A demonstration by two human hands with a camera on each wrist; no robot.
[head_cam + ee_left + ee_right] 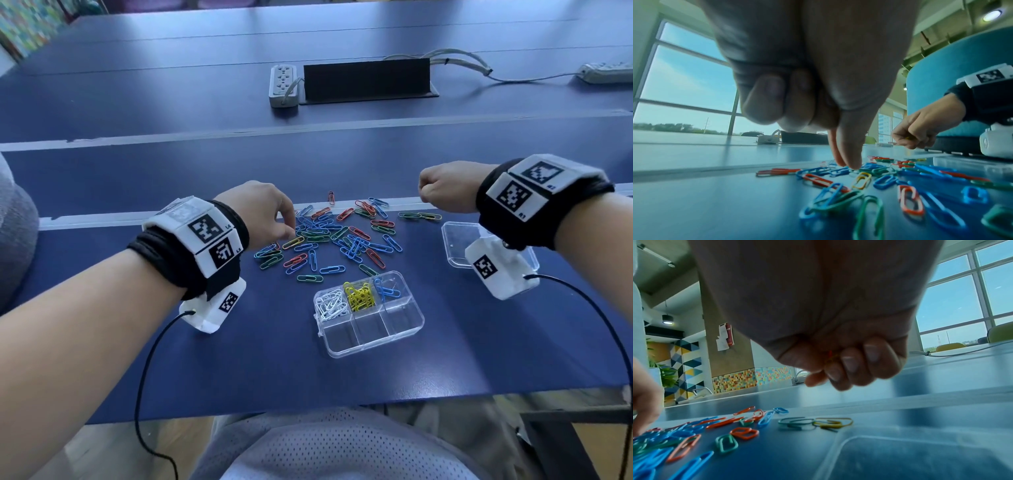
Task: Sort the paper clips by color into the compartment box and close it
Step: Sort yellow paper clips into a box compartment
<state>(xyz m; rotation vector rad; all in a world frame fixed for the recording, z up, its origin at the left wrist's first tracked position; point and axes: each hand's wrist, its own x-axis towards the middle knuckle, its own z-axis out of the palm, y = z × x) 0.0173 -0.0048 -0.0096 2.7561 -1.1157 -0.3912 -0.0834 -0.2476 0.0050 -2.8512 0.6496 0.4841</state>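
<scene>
Three compartments of my compartment box [368,339] have clips so far: white, yellow and a couple of blue in the far row, near row bare. It sits toward the near edge of the counter [137,359], long axis running roughly left to right, slightly skewed, open side up. What looks like its clear lid [455,240] lies apart, toward the right edge.

The loose pile of paper clips [329,236] is spread mid-counter, just beyond the box, pointing every which way.

My left hand [265,214] has thumb and forefinger down in the left side of the pile, pinching at a clip; I can't tell if it's actually got one. My right hand [445,188] is fisted above the far right side of the pile, curled round a few clips, red and yellowish from the wrist view.

Tip, I reckon: slide one clip free of the tangle before lifting, stick to one color per hand, and drop low over the compartment so nothing bounces next door.
</scene>
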